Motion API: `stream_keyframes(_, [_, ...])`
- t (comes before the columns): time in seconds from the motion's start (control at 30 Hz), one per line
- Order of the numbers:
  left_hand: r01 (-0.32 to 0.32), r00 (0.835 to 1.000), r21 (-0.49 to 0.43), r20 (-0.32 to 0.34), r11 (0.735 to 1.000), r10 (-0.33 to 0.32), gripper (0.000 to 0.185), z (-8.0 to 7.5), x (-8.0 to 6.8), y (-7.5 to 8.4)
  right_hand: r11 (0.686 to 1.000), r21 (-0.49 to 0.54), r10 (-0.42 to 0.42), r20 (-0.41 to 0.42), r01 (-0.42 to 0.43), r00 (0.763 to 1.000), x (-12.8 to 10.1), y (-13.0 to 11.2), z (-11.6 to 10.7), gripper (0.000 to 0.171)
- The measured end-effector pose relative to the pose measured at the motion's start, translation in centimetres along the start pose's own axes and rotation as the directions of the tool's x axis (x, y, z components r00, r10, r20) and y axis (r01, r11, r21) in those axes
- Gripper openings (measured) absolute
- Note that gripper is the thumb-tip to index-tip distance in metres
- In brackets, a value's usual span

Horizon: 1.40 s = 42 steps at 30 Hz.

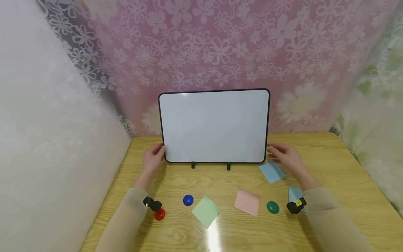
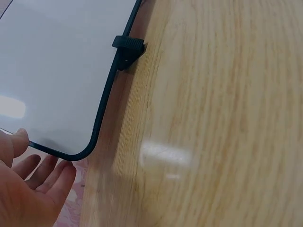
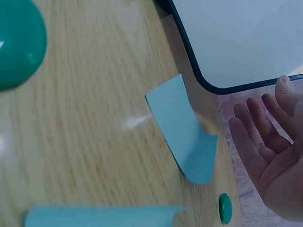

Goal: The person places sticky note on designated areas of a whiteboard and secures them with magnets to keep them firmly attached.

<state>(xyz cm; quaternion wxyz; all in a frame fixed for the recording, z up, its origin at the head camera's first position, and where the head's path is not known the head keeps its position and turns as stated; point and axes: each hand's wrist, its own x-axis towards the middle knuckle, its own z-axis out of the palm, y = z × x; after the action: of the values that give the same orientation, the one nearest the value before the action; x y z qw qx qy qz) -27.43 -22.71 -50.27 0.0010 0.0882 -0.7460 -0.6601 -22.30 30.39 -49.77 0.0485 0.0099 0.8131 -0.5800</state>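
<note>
I see a blank white rectangular whiteboard with a thin black frame and rounded corners standing upright on two small black clip feet at the back of the light wooden table, against the pink flowered curtain. Its surface is glossy and bare — no writing or brand that I can read. My left hand touches the lower left corner, thumb on the frame, fingers straight and relaxed. My right hand sits just beside the lower right corner — fingers spread loose, gripping nothing. A light blue paper note lies under that hand.
</note>
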Motion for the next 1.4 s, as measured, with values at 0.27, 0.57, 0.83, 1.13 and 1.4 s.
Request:
stream_keyframes(0.27, [-0.055, 0.999, 0.049, 0.0, 0.997, 0.055, 0.056, 0.0, -1.8, 0.1, 0.995, -0.089, -0.038, 0.039, 0.042, 0.998, -1.1, 0.3, -0.4, 0.061])
stream_keyframes(0.57, [-0.05, 0.998, 0.086, 0.046, 0.995, 0.046, 0.058, -0.4, -3.7, -0.4, 0.979, -0.203, -0.025, 0.057, 0.036, 0.998, -2.6, 0.3, -0.2, 0.055])
stream_keyframes(0.83, [-0.092, 0.995, 0.214, 0.065, 0.973, 0.08, 0.054, -0.5, -5.6, -1.2, 0.927, -0.361, -0.071, 0.106, 0.105, 0.992, -4.1, 0.1, 0.4, 0.05])
stream_keyframes(1.13, [-0.19, 0.971, 0.346, 0.208, 0.919, 0.122, 0.046, -0.3, -7.8, -1.4, 0.88, -0.443, -0.117, 0.146, 0.17, 0.982, -5.2, -0.1, 1.3, 0.042])
stream_keyframes(1.4, [-0.328, 0.914, 0.405, 0.364, 0.854, 0.179, 0.044, 0.8, -9.5, -1.2, 0.849, -0.486, -0.14, 0.169, 0.206, 0.976, -5.9, -0.2, 1.9, 0.037])
